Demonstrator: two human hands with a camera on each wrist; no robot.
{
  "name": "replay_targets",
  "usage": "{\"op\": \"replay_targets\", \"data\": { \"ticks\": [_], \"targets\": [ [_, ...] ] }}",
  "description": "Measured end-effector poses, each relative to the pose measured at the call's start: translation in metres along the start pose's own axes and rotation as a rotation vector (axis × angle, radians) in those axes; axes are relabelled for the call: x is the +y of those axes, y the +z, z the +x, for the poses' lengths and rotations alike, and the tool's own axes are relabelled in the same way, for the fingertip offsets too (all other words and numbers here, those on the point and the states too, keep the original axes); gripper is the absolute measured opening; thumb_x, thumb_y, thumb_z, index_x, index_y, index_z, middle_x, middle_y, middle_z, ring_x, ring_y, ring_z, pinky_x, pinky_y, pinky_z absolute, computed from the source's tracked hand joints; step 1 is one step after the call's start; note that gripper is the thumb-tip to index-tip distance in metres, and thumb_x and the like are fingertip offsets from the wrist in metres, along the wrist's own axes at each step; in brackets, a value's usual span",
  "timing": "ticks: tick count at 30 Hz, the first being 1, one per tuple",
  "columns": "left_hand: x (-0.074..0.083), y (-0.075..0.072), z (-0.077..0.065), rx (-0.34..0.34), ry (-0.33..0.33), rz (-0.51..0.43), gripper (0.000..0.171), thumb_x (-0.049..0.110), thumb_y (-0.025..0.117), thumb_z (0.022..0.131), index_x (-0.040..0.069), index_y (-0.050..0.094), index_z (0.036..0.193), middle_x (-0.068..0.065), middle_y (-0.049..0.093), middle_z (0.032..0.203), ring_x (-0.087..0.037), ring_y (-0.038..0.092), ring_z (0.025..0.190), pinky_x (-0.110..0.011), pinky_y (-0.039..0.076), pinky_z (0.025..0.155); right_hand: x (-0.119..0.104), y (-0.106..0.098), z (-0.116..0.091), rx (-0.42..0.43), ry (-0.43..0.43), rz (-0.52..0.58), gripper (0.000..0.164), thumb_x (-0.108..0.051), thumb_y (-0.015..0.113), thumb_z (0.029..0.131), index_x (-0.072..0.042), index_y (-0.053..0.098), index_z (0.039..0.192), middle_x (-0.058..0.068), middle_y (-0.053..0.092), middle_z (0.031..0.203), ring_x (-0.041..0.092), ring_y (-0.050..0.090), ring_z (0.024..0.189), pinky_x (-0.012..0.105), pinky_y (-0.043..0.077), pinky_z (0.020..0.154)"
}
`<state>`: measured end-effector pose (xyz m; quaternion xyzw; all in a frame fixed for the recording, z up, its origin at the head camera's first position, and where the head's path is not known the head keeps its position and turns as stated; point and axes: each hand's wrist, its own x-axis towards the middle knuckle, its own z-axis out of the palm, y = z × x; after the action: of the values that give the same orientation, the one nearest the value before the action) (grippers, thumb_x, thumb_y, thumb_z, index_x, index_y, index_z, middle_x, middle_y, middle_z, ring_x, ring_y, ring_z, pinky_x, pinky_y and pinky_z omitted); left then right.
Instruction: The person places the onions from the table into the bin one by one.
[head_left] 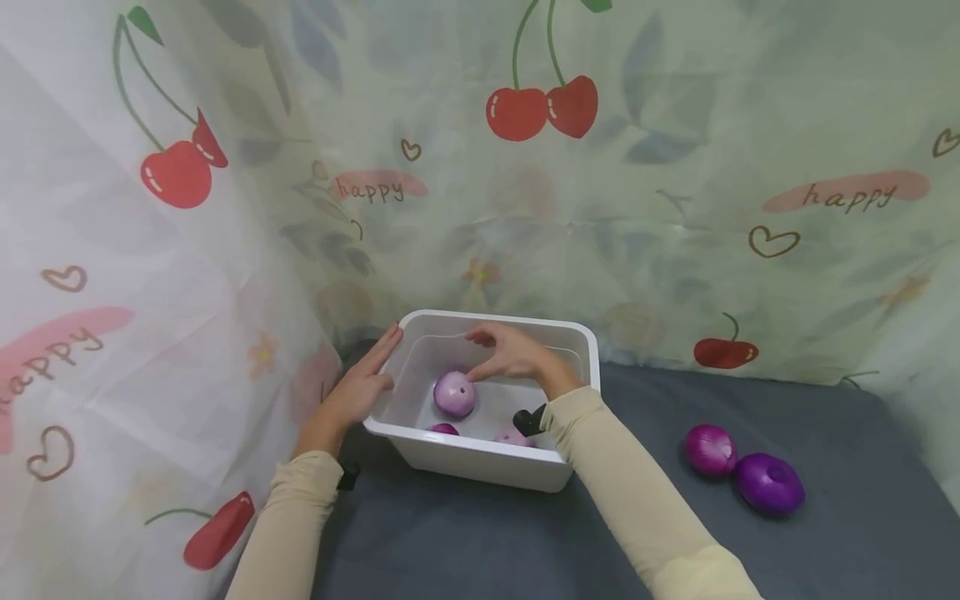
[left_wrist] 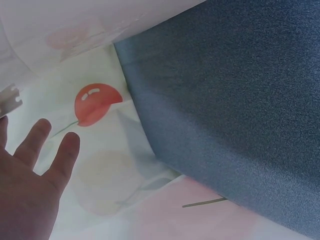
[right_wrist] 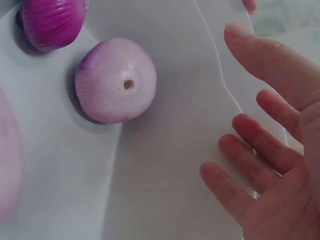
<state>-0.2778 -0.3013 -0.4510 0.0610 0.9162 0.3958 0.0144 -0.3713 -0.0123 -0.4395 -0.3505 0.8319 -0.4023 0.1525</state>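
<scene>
A white plastic bin [head_left: 480, 460] stands tilted on the dark cloth, with several red onions inside. My left hand [head_left: 362, 387] rests along its left rim, fingers straight; the left wrist view catches part of this hand [left_wrist: 35, 175] with the fingers spread. Inside the bin, my right hand [head_left: 513, 354] hovers with its fingers loosely bent and holds nothing. Nearest to it lies a pale red onion [right_wrist: 116, 82], which shows a brown root spot. A darker purple onion [right_wrist: 54, 24] sits beyond that one. Another pale onion [head_left: 513, 437] is partly hidden behind the front rim.
Two purple onions, one rounder [head_left: 710, 451] and one darker [head_left: 769, 483], lie side by side on the grey cloth [head_left: 847, 450] to the right of the bin. A cherry-printed curtain [head_left: 675, 275] hangs behind the bin and along the left side.
</scene>
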Motion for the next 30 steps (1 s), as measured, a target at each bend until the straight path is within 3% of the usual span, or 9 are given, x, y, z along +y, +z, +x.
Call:
{"op": "replay_targets", "data": {
  "ticks": [8, 15, 19, 26, 30],
  "targets": [
    [0.001, 0.001, 0.000, 0.000, 0.014, 0.009, 0.080, 0.008, 0.046, 0.091, 0.031, 0.022, 0.163, 0.010, 0.010, 0.174, -0.027, 0.012, 0.161, -0.060, 0.018, 0.124, -0.009, -0.008, -0.006, -0.043, 0.034, 0.096, 0.072, -0.021, 0.082, 0.084, -0.001, 0.050, 0.145, 0.023, 0.054, 0.148, 0.038, 0.051, 0.140, 0.046, 0.039, 0.119],
    [0.000, 0.000, -0.001, 0.001, 0.017, 0.010, 0.080, 0.007, 0.046, 0.091, 0.030, 0.022, 0.164, 0.011, 0.010, 0.174, -0.027, 0.011, 0.161, -0.060, 0.017, 0.125, -0.030, -0.019, -0.018, -0.044, -0.008, 0.111, 0.072, -0.023, 0.083, 0.083, -0.009, 0.051, 0.146, 0.012, 0.055, 0.149, 0.037, 0.051, 0.141, 0.048, 0.043, 0.116],
    [-0.002, 0.001, -0.001, 0.006, 0.010, 0.015, 0.080, 0.007, 0.046, 0.091, 0.031, 0.022, 0.163, 0.009, 0.010, 0.174, -0.027, 0.012, 0.161, -0.060, 0.018, 0.125, -0.033, -0.031, -0.034, -0.013, -0.038, 0.124, 0.071, -0.022, 0.083, 0.083, -0.010, 0.051, 0.146, 0.011, 0.055, 0.150, 0.034, 0.051, 0.141, 0.047, 0.044, 0.115],
    [0.000, 0.002, 0.000, -0.001, 0.004, 0.012, 0.079, 0.009, 0.046, 0.092, 0.033, 0.021, 0.163, 0.010, 0.010, 0.174, -0.026, 0.011, 0.161, -0.060, 0.018, 0.125, -0.024, -0.061, -0.076, 0.086, -0.084, 0.186, 0.069, -0.017, 0.083, 0.083, -0.010, 0.051, 0.145, 0.017, 0.055, 0.147, 0.041, 0.049, 0.141, 0.054, 0.043, 0.115],
    [0.000, 0.001, 0.000, 0.003, 0.011, 0.018, 0.080, 0.008, 0.047, 0.091, 0.031, 0.021, 0.163, 0.009, 0.010, 0.174, -0.027, 0.011, 0.161, -0.060, 0.017, 0.125, -0.017, -0.080, -0.103, 0.153, -0.085, 0.146, 0.070, -0.016, 0.082, 0.084, -0.010, 0.051, 0.146, 0.017, 0.054, 0.149, 0.040, 0.050, 0.141, 0.055, 0.043, 0.115]
  ]
}}
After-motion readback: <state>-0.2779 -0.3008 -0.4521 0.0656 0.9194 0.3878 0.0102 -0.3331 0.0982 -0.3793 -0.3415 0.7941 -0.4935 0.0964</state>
